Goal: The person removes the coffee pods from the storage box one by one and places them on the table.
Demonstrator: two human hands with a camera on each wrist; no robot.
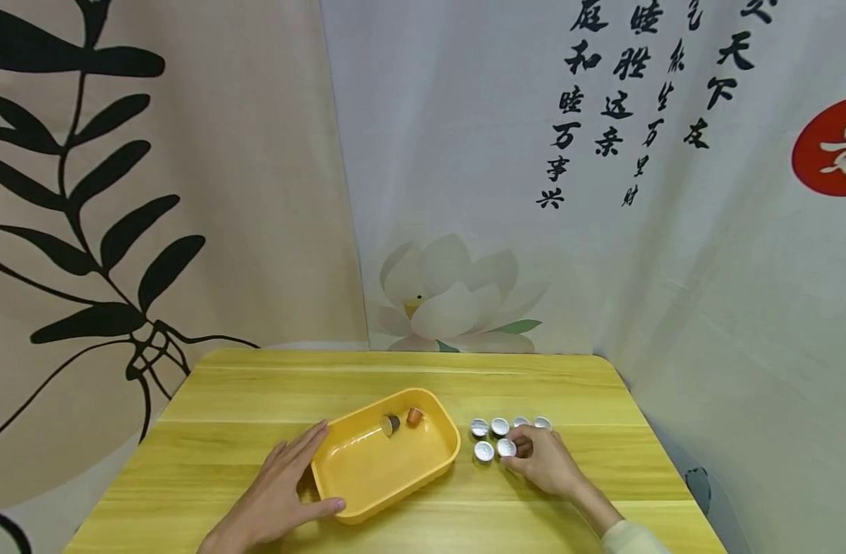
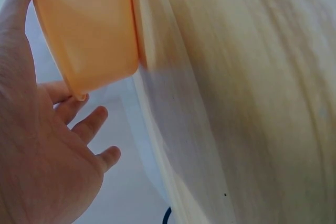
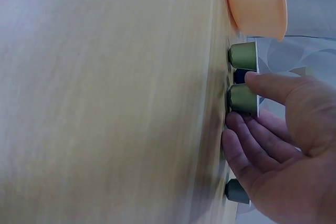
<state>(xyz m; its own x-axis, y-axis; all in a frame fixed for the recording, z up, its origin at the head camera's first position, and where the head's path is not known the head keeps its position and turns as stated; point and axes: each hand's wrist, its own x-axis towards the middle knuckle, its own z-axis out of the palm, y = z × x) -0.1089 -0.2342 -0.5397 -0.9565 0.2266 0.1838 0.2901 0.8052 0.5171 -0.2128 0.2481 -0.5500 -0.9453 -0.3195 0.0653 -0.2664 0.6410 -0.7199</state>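
Note:
A yellow tray [image 1: 367,469] lies at an angle on the table. My left hand [image 1: 277,481] holds its left end, thumb on the near corner and fingers at the far side; the left wrist view shows fingertips at the tray's rim. Inside the tray are a dark coffee capsule [image 1: 391,424] and a copper one [image 1: 414,417], both tipped over. To the right, my right hand [image 1: 543,462] pinches a green coffee capsule [image 3: 242,98], foil lid up, between thumb and fingers. Beside it stands another green capsule [image 3: 243,56]. My hand partly hides some capsules.
Several foil-topped capsules stand in rows right of the tray, among them a back-left one [image 1: 479,428] and a far-right one [image 1: 543,423]. A dark green capsule [image 3: 237,191] shows below my right hand. Printed cloth [image 1: 450,192] hangs behind the wooden table [image 1: 291,392].

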